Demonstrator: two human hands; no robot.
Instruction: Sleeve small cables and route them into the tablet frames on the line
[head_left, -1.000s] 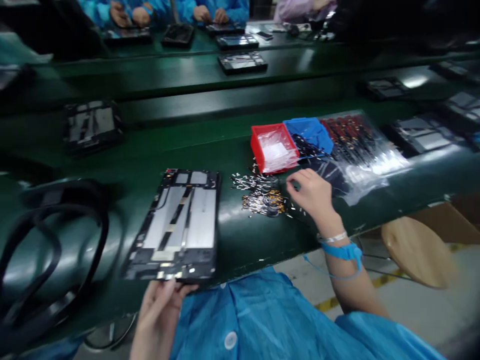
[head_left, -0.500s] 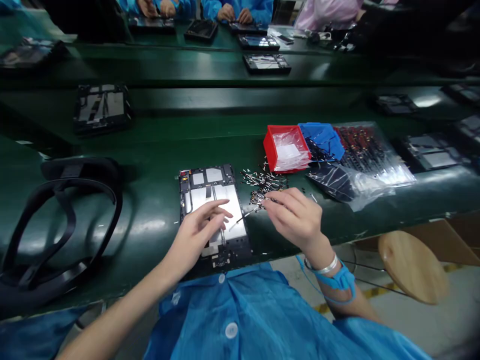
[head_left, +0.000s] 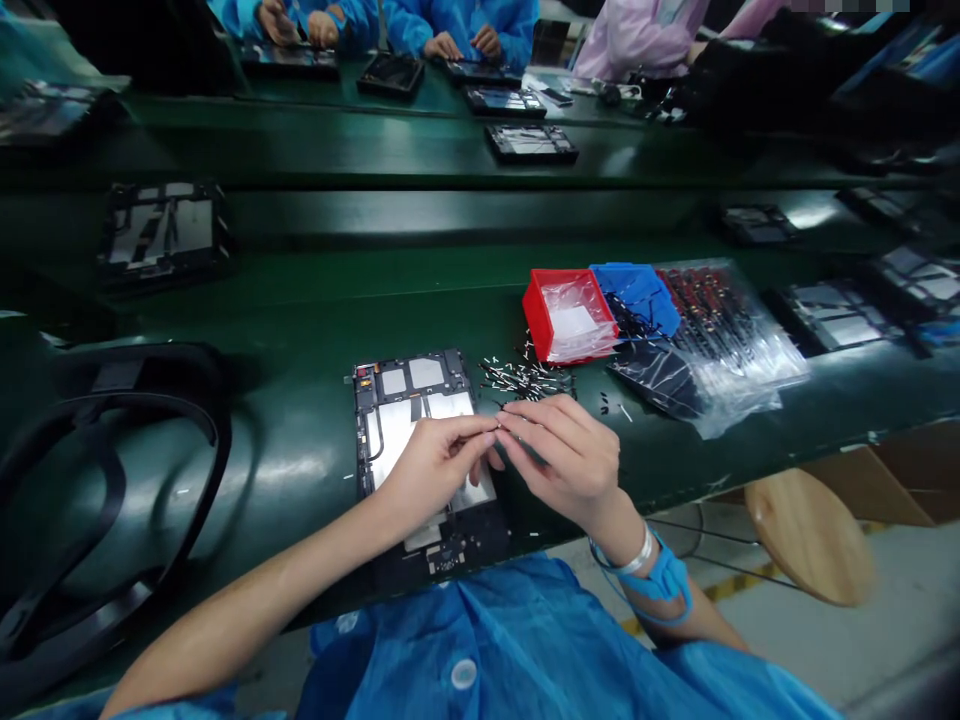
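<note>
Green tabletop (head_left: 300,390) runs across the view, with blue-sleeved people (head_left: 457,25) at work along its far side. At the near edge, about midway along, lies the opened tablet (head_left: 390,440), flat, interior upward: silver plates in a black frame, two small pale panels toward its far end, a dark circuit section at its near end, partly covered by the left hand (head_left: 439,455). This hand reaches over the tablet from the near-left, the right hand (head_left: 574,455) from the near-right, wearing a blue wrist strap (head_left: 664,585); their fingertips meet above the tablet's right edge. Each grip is a narrow pinch, closed on one tiny part (head_left: 498,428), too small to identify. Just beyond the right hand, loose short cables (head_left: 525,378) lie scattered in front of a red bin (head_left: 534,315), which touches a blue bin (head_left: 641,282); a clear plastic bag (head_left: 750,330) sits right of these. Leftward, a stretch of green separates the tablet from a black looped frame (head_left: 112,375) toward the tabletop's left end.
</note>
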